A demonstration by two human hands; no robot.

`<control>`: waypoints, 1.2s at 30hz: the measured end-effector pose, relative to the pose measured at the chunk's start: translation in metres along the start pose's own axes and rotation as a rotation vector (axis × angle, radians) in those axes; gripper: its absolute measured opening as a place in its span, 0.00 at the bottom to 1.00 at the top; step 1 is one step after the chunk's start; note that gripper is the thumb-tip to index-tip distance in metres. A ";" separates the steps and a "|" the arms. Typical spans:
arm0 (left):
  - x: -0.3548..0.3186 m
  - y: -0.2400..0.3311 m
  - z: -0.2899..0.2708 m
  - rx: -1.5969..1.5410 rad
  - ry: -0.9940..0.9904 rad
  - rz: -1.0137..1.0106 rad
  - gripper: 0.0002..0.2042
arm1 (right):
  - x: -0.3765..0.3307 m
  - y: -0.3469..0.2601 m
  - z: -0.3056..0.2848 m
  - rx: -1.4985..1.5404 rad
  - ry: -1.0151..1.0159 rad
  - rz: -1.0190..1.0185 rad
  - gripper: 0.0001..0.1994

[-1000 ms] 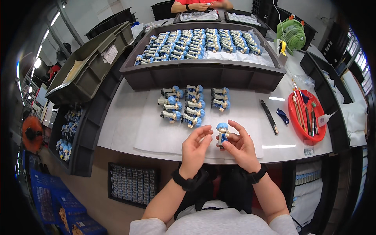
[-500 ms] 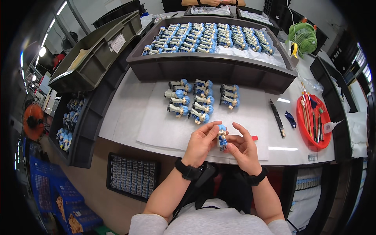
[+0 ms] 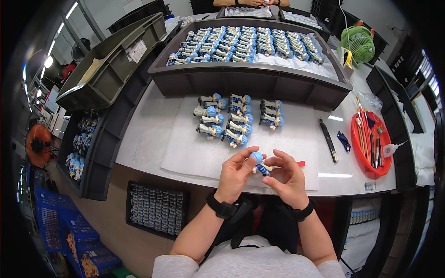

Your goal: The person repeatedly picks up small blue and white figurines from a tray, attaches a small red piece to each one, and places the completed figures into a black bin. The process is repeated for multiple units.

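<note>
Both hands hold one small blue-haired figurine over the near edge of the white table. My left hand pinches its blue head; my right hand grips its body from the right. Just beyond the hands, several matching figurines lie in rows on a white paper sheet. Behind them stands a large dark tray filled with several more figurines.
A red tray of brushes and tools sits at the right, with a black pen beside it. A green fan stands at the back right. Grey bins lie left; another person's hands work at the far top.
The hands have turned the figurine from upright to lying tilted, head toward the left hand. The head camera has dipped slightly closer to the table.
</note>
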State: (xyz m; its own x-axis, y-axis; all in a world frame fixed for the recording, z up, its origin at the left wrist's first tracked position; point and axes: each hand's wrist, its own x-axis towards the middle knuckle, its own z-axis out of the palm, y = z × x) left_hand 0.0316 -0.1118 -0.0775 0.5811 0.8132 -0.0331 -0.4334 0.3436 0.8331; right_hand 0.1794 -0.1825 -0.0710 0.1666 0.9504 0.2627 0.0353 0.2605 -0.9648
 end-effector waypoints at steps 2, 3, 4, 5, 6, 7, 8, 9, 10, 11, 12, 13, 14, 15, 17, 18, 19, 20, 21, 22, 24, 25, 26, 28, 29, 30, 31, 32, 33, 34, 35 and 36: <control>0.000 -0.001 -0.002 -0.064 -0.018 0.033 0.17 | 0.000 0.000 0.004 -0.002 0.028 0.030 0.32; 0.001 -0.003 -0.003 -0.073 -0.024 0.053 0.16 | -0.001 0.001 0.004 0.002 0.031 0.029 0.32; 0.001 -0.004 -0.003 -0.082 -0.030 0.074 0.16 | -0.002 0.004 0.003 0.006 0.034 0.028 0.32; 0.001 -0.003 -0.001 -0.081 -0.030 0.079 0.16 | -0.002 0.005 0.002 0.010 0.036 0.027 0.32; 0.001 -0.001 0.002 -0.080 -0.030 0.083 0.16 | -0.002 0.005 0.002 0.002 0.037 0.025 0.32; 0.000 0.000 0.004 -0.079 -0.031 0.086 0.16 | -0.002 0.003 0.001 -0.007 0.038 0.022 0.32; 0.000 0.001 0.005 -0.032 -0.023 0.085 0.16 | -0.002 0.003 0.001 -0.016 0.040 0.020 0.32; -0.001 0.001 0.005 0.015 -0.015 0.083 0.16 | -0.002 0.003 0.000 -0.018 0.045 0.018 0.32; -0.002 0.001 0.006 0.062 -0.008 0.081 0.16 | -0.002 0.003 0.000 -0.019 0.050 0.016 0.32; -0.002 0.000 0.007 0.071 0.001 0.102 0.16 | -0.002 0.003 0.000 -0.021 0.054 0.014 0.32; -0.003 -0.002 0.007 0.081 0.011 0.123 0.16 | -0.002 0.003 0.000 -0.014 0.056 0.015 0.32; -0.003 -0.003 0.008 0.091 0.022 0.145 0.16 | -0.002 0.003 0.000 -0.007 0.058 0.015 0.32; -0.003 -0.004 0.007 0.097 0.020 0.145 0.16 | -0.003 0.003 0.000 0.000 0.060 0.016 0.32; -0.003 -0.005 0.006 0.104 0.018 0.146 0.16 | -0.003 0.003 0.000 0.007 0.066 0.014 0.32; -0.003 -0.005 0.006 0.112 0.036 0.136 0.16 | -0.003 0.003 0.001 0.019 0.079 0.009 0.33; -0.002 -0.005 0.007 0.115 0.056 0.125 0.16 | -0.002 0.003 0.001 0.024 0.084 0.004 0.33; -0.001 -0.004 0.008 0.117 0.075 0.114 0.16 | -0.002 0.002 0.000 0.029 0.090 -0.001 0.34; 0.000 -0.004 0.009 0.101 0.082 0.094 0.16 | -0.002 0.002 0.000 0.033 0.095 -0.005 0.34; 0.001 -0.003 0.009 0.084 0.088 0.073 0.16 | -0.002 0.002 0.000 0.036 0.088 -0.012 0.35; 0.002 -0.003 0.010 0.068 0.093 0.052 0.15 | -0.002 0.002 -0.001 0.038 0.081 -0.019 0.35; 0.003 -0.001 0.012 0.035 0.099 0.016 0.15 | -0.003 0.002 -0.002 0.044 0.068 -0.019 0.37; 0.003 -0.001 0.012 0.019 0.102 -0.001 0.15 | -0.003 0.001 -0.003 0.046 0.063 -0.011 0.37; 0.004 -0.001 0.012 0.027 0.100 -0.005 0.15 | -0.003 0.001 -0.003 0.049 0.057 -0.004 0.37; 0.004 0.000 0.012 0.044 0.096 -0.013 0.15 | -0.003 0.001 -0.003 0.051 0.055 0.002 0.38; 0.004 0.000 0.013 0.041 0.097 -0.016 0.15 | -0.003 0.001 -0.003 0.052 0.053 0.005 0.38; 0.004 0.000 0.013 0.039 0.097 -0.020 0.15 | -0.003 0.001 -0.004 0.058 0.055 0.005 0.38; 0.004 0.000 0.014 0.036 0.097 -0.023 0.15 | -0.003 0.001 -0.004 0.063 0.057 0.004 0.38; 0.004 0.000 0.014 0.035 0.101 -0.026 0.15 | -0.003 0.001 -0.004 0.068 0.059 0.003 0.38; 0.004 0.000 0.015 0.035 0.105 -0.028 0.15 | -0.003 0.001 -0.004 0.066 0.056 0.002 0.38; 0.003 0.000 0.015 0.035 0.109 -0.030 0.15 | -0.004 0.001 -0.004 0.064 0.052 0.002 0.38; 0.003 0.000 0.016 0.030 0.107 -0.032 0.15 | -0.004 0.001 -0.004 0.063 0.048 0.001 0.38; 0.003 0.000 0.016 0.025 0.106 -0.034 0.15 | -0.004 0.001 -0.005 0.064 0.040 -0.002 0.37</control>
State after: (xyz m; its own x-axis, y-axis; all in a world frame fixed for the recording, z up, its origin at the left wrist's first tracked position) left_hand 0.0438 -0.1165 -0.0687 0.5186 0.8467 -0.1191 -0.3962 0.3614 0.8441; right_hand 0.1832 -0.1867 -0.0732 0.2062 0.9426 0.2628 -0.0276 0.2741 -0.9613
